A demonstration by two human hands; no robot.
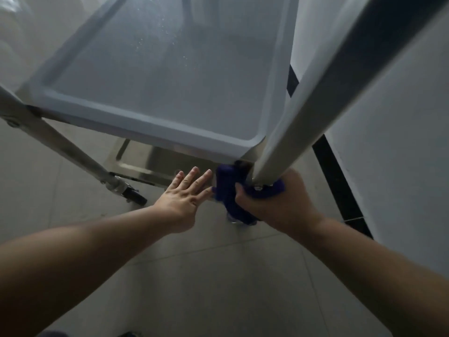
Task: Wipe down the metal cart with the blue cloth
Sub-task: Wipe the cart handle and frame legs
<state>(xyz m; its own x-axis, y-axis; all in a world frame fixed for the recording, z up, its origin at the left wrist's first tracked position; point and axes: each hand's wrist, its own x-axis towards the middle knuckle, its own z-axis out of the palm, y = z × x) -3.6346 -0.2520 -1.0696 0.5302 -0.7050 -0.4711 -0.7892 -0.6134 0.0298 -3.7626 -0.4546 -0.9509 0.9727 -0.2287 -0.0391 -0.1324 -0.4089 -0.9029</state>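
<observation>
Blue cloth (226, 188) wraps the leg (289, 132), right hand (284, 205) gripping it; left hand (182, 195), flat and spread, sits at nine o'clock; squeeze firmly, slide full-length.

Top tray of the silver metal cart (136, 115): brushed, satin steel, dull rather than mirror-bright, flecked with tiny pale specks. The round metal upright (298, 113) at its near right corner looks smooth, softly glossy. The lower steel shelf (155, 164) is shinier, catching reflections. The deep blue cloth (226, 188) is soft, matt, bunched in folds. The pale floor tiles (218, 276) are matt.
</observation>
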